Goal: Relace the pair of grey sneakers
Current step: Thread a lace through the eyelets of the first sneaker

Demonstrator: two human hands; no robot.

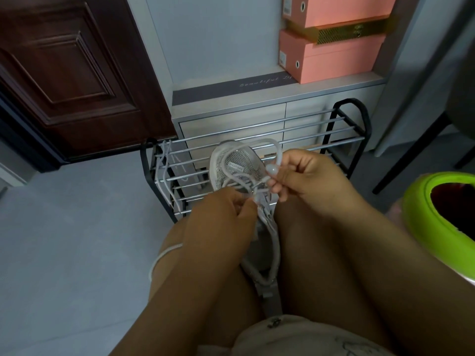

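I am sitting with the grey sneaker (239, 170) resting between my knees, its toe pointing away from me toward the shoe rack (303, 140). My left hand (223, 211) is pinching the lace (259, 147) at the eyelets, fingers curled around it. My right hand (308, 176) is gripping the lace's raised loop between thumb and forefinger. A second lace (165, 173) is hanging over the rack's left end. The rack is standing on the grey floor (77, 240), its metal bars running across in front of a pale drawer cabinet (231, 122). Two pink shoe boxes (331, 60) are sitting stacked on the cabinet top, beside a grey mat (231, 89). A dark wooden door (69, 73) is filling the upper left. A green-rimmed bin (424, 214) is standing at my right.
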